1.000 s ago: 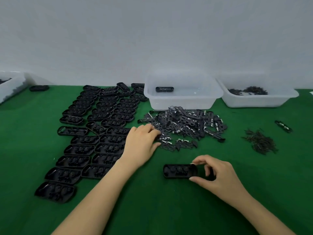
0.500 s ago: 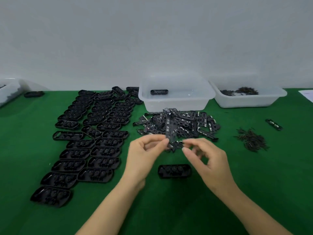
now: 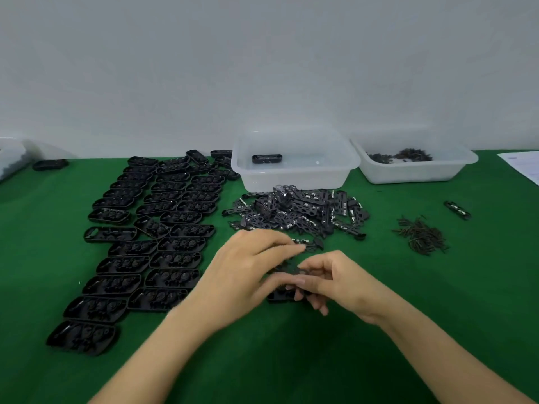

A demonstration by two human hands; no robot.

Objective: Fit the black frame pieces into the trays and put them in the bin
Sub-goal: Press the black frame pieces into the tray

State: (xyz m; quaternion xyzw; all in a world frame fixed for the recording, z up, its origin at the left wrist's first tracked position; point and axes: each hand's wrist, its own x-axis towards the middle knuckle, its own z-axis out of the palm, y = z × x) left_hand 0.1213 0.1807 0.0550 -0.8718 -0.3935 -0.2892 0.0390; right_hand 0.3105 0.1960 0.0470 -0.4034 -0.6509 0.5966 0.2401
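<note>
Both hands meet over one tray (image 3: 281, 295) lying on the green tabletop (image 3: 437, 301) just in front of the frame-piece pile (image 3: 297, 211); left hand (image 3: 248, 272) w/ curled fingers and right hand (image 3: 335, 281) w/ a narrow pinch seem to hold a black frame piece (image 3: 287, 269) between them right above it, though blur hides the exact contact. Piece looks thin, light, stiff plastic w/ cut-outs, prob. a bit springy and snappable, so best held by its two short ends and pressed in flat. Tray also looks light and could skid on the cloth, so it's best steadied at the rim; the clear bin (image 3: 294, 176) sits behind the pile.
</note>
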